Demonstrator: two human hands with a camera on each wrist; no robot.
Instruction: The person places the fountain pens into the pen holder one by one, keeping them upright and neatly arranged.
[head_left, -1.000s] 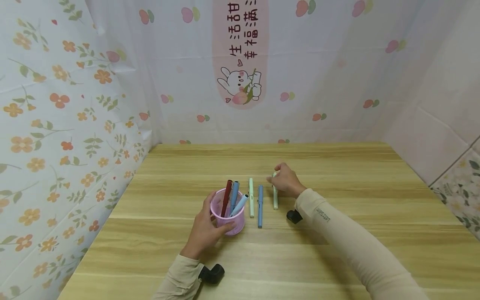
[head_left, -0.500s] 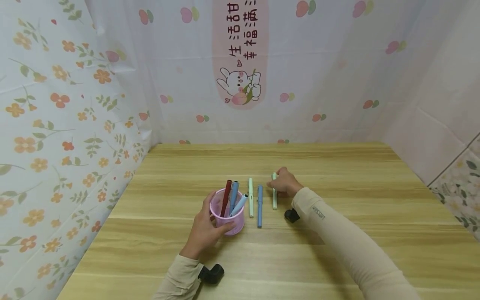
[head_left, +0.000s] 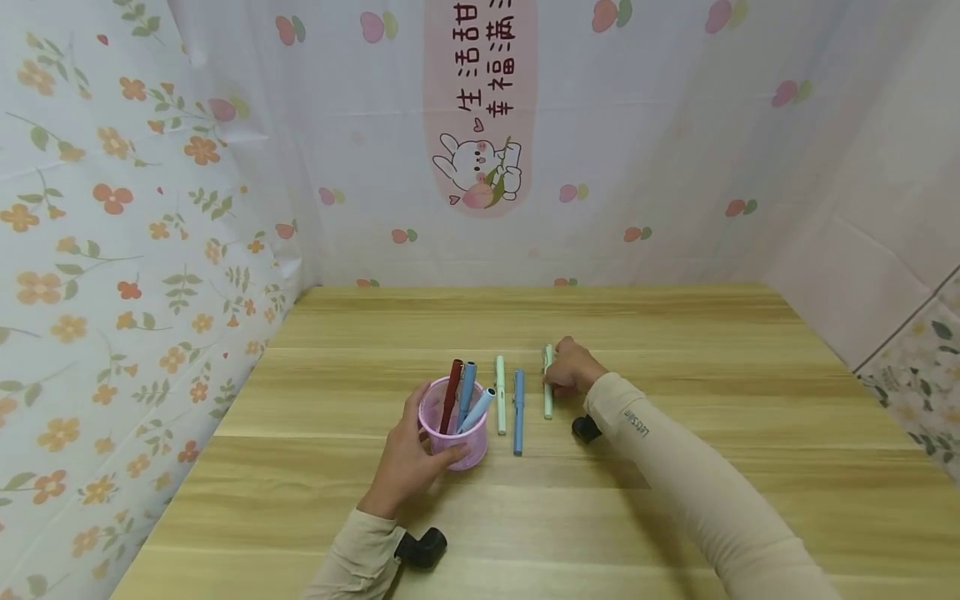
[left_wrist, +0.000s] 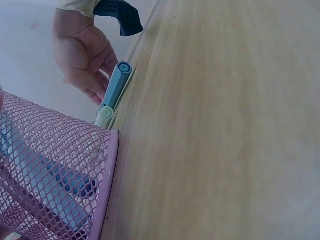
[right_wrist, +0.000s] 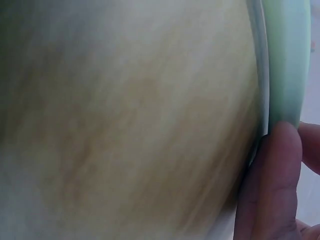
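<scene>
My left hand (head_left: pixel 408 458) grips the pink mesh pen cup (head_left: pixel 467 454) from its left side, the thumb across the front. Inside lean a dark red pen (head_left: pixel 451 396), a blue pen (head_left: pixel 467 392) and a light blue pen (head_left: pixel 478 410). To the cup's right, a pale green pen (head_left: pixel 501 400) and a blue pen (head_left: pixel 519 417) lie side by side. My right hand (head_left: pixel 576 367) pinches another pale green pen (head_left: pixel 548 404), which lies on the table to their right. In the right wrist view, fingertips (right_wrist: pixel 285 137) press against the pale green pen (right_wrist: pixel 286 65) beside its clip.
The wood-grain table (head_left: pixel 675 333) reaches back to a printed cloth (head_left: pixel 637 150). A floral cloth (head_left: pixel 112 275) hangs along the left side. Black wrist mounts (head_left: pixel 422 548) sit by both sleeves.
My right hand has lowered slightly along the right pale green pen, and its thumb has come nearer the pen's middle. The left hand and the pen cup have stayed in place.
</scene>
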